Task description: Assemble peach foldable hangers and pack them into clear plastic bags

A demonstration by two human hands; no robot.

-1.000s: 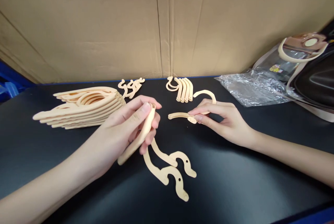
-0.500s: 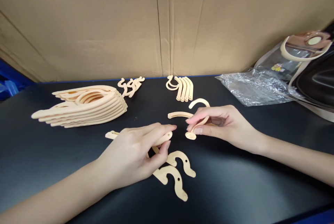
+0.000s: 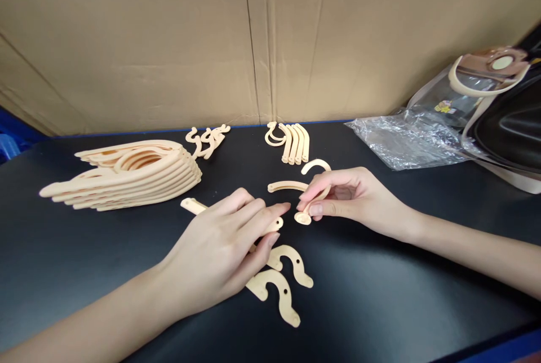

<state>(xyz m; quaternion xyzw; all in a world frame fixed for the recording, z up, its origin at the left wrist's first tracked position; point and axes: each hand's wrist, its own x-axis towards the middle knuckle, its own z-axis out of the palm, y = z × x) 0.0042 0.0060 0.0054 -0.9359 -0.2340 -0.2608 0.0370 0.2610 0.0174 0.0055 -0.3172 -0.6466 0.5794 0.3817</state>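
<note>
My left hand (image 3: pixel 230 239) is closed around a beige plastic hanger arm (image 3: pixel 193 205). One end of the arm, with a small hole, shows past my fingertips, the other end beyond the knuckles. Pinched in my right hand (image 3: pixel 349 197) is a beige hanger hook (image 3: pixel 303 218), its round base facing down toward the left and its curve rising above my fingers. A small gap separates the two parts. Below my left hand lie two flat, curved beige pieces (image 3: pixel 285 295) with holes. Behind my right fingers, a slim curved arm piece (image 3: pixel 287 185) rests on the table.
A stack of beige hanger pieces (image 3: pixel 127 182) lies at the left. Small curved pieces (image 3: pixel 213 140) and a row of slim arms (image 3: pixel 295 143) lie at the back. At the right are a clear plastic bag (image 3: pixel 406 140) and a transparent bottle (image 3: pixel 486 78). Cardboard (image 3: pixel 169 41) stands behind.
My left hand has turned over the hanger arm, more of its back now facing up, and the arm's angle has changed. My right hand still holds the hook; the view has shifted slightly.
</note>
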